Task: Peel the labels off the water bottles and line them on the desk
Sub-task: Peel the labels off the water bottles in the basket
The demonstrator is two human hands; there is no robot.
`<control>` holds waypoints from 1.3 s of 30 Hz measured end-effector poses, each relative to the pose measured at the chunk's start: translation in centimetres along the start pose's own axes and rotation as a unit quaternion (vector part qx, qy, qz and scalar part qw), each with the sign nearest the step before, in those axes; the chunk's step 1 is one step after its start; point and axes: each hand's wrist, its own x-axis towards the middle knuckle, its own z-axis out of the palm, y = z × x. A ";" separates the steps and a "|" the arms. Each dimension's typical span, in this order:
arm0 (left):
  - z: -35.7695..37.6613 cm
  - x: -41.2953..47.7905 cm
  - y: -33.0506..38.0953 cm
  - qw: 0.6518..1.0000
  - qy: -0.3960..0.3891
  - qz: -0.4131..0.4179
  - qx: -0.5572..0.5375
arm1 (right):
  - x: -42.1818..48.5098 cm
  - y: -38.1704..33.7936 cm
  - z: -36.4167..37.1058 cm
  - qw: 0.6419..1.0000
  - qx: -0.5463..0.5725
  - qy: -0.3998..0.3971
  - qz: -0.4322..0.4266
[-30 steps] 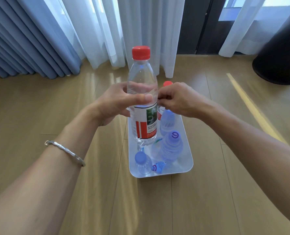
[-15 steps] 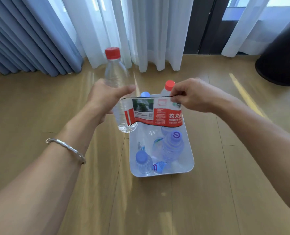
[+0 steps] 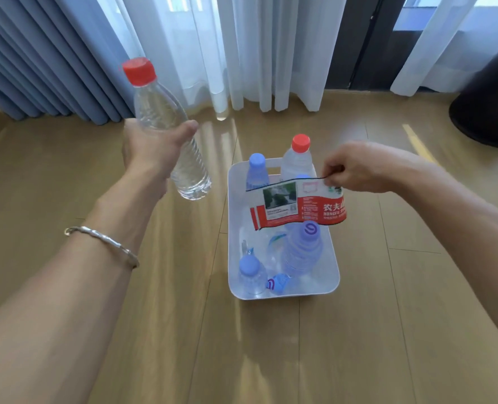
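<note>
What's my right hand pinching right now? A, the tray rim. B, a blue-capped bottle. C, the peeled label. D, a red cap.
C: the right hand pinches the top edge of the peeled label, hanging free over the tray, apart from the bare bottle in the left hand.

Label [image 3: 297, 205]: fully off the bottle [image 3: 166, 126]; earlier one end still adhered.
Bottle: carried leftward by the left grip [image 3: 151, 147], now tilted, cap leaning left.
Right grip [image 3: 358, 167]: shifted rightward, label hanging free above the tray [image 3: 334, 258].
</note>
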 end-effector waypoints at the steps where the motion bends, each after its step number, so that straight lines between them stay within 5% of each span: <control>1: 0.0 0.0 0.0 1.000 -0.008 0.002 0.001 | 0.1 -0.1 0.1 1.000 0.007 0.005 0.001; 13: 2.1 -1.8 0.9 0.993 -0.103 0.054 -0.007 | 1.5 -3.4 5.8 0.996 -0.006 0.072 -0.056; 27: 5.7 -3.4 -4.3 0.971 -0.231 0.054 0.034 | 1.6 -4.7 9.4 0.995 -0.031 -0.010 -0.096; 33: 7.1 -4.0 -6.3 0.965 -0.251 0.019 0.070 | 2.4 -4.0 6.9 0.991 0.121 0.058 -0.025; 39: 7.2 -3.9 -6.1 0.957 -0.276 0.047 0.081 | 2.3 -3.9 3.6 0.910 0.409 0.005 -0.066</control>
